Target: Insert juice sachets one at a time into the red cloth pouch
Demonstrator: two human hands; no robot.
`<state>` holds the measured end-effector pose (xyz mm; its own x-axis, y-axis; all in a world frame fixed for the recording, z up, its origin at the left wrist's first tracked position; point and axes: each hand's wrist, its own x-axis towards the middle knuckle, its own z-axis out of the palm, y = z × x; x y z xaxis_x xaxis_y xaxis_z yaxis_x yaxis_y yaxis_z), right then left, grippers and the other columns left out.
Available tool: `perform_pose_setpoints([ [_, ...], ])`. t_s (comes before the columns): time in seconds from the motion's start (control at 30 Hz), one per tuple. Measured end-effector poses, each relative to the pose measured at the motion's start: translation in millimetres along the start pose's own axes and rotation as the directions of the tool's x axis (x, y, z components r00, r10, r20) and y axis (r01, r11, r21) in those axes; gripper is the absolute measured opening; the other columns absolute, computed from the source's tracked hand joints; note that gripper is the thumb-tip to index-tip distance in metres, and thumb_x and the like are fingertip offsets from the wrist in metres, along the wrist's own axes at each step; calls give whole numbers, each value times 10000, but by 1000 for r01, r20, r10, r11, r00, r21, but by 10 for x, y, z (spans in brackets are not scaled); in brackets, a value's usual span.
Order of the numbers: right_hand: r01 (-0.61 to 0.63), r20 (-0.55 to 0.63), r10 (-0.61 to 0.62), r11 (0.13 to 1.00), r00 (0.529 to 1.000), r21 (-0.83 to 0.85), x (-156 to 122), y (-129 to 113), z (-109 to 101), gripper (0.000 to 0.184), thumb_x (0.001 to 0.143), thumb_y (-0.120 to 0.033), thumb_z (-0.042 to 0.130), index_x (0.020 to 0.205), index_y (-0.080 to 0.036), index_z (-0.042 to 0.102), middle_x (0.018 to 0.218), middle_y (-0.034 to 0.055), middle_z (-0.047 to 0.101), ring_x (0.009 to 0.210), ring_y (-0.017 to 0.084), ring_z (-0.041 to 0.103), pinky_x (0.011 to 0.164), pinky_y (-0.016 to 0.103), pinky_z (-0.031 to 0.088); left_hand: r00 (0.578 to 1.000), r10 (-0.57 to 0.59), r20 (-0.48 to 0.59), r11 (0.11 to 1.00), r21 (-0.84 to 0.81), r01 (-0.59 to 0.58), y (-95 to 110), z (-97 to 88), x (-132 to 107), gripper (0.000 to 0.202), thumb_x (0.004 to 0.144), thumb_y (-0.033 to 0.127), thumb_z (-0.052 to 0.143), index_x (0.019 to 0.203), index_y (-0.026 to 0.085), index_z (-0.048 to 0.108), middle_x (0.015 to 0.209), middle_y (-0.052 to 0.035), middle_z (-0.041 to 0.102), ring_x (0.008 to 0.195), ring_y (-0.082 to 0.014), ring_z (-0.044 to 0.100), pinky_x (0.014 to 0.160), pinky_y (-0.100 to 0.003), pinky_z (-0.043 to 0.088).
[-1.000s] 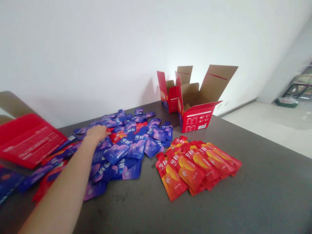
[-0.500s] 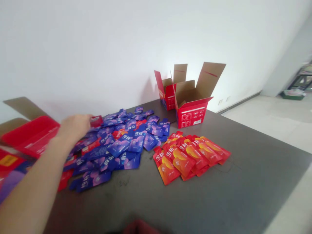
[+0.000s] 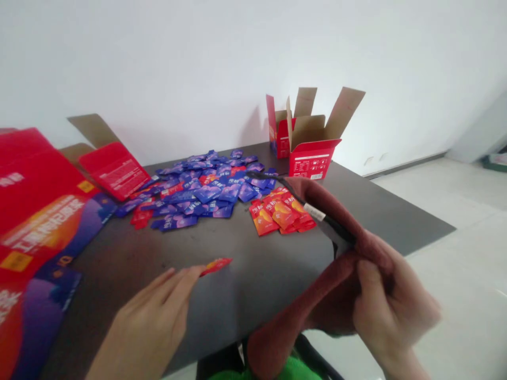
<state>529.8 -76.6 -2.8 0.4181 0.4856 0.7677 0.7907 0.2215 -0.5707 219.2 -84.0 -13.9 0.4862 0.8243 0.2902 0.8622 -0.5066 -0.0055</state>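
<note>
Pouch (image 3: 217, 266), red, pinched in left hand (image 3: 152, 316); right hand (image 3: 390, 301) clutching brown cloth (image 3: 304, 306): hold those edges apart!

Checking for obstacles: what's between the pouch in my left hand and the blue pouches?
The head view shows bare grey tabletop between the red pouch and blue pouches.

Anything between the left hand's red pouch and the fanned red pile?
Nothing visible: from the red pouch in the left hand, only tabletop shows up to the red pile. Brown fabric in the right hand crosses in front of the pile's right side.
</note>
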Motion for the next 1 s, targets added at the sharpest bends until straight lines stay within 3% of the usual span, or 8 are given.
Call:
perform_pose_setpoints([
  [0.13,15,-18,-14,999,1000,45,73,-94,26,268,815,-261,522,1048,-172,620,896,40,680,755,163,639,652,253,502,986,162,-29,987,-12,-162,246,171,-35,567,823,180,292,1343,397,225,1041,6,660,855,-197,641,723,-355,542],
  [0.27,63,-5,-62,995,998,76,20,-233,14,278,811,-232,529,1072,-179,608,931,45,671,805,171,635,696,266,505,986,112,120,992,-76,-103,249,375,22,384,854,255,308,1086,373,590,1028,-16,665,854,-209,644,742,-371,548],
  [0.47,142,43,-144,989,989,37,35,-335,7,281,813,-207,521,1081,-179,597,974,38,666,844,161,634,739,254,508,990,13,141,995,-100,1,215,500,-19,411,832,452,374,1183,306,528,1150,-72,601,907,-273,627,756,-449,540],
  [0.63,252,242,-267,963,933,93,136,-436,176,294,838,-203,482,1123,-203,553,1030,15,649,905,135,621,793,233,498,992,52,112,997,-69,-44,254,510,34,331,847,371,368,1084,320,593,1126,-57,615,1054,-277,556,900,-513,453],
  [0.73,309,515,-386,922,765,233,26,-561,390,317,875,-197,409,1183,-194,489,1144,23,596,1019,114,574,881,212,458,992,97,85,995,-30,-95,271,622,32,356,845,262,344,1094,264,598,1124,-84,613,1000,-235,591,859,-398,509],
  [0.83,373,738,-511,852,440,368,-230,-663,673,341,901,-207,341,1219,-136,438,1233,73,529,1121,130,509,944,214,414,985,170,-6,981,91,-169,301,711,-42,444,763,104,308,1050,206,631,1059,-124,641,933,-241,621,772,-345,554],
  [0.9,438,767,-584,782,266,443,-405,-686,860,385,898,-200,341,1268,-99,378,1249,109,504,1171,155,464,984,238,379,975,214,-63,960,197,-198,333,707,-102,510,687,29,278,988,188,658,1001,-135,664,886,-234,638,726,-308,565],
  [1.0,496,718,-684,672,129,550,-554,-655,1066,413,899,-199,343,1300,-100,330,1284,127,462,1220,168,406,1029,261,321,980,191,-53,936,309,-166,389,633,-163,538,652,-34,261,970,156,651,977,-109,676,900,-198,633,776,-261,538],
])
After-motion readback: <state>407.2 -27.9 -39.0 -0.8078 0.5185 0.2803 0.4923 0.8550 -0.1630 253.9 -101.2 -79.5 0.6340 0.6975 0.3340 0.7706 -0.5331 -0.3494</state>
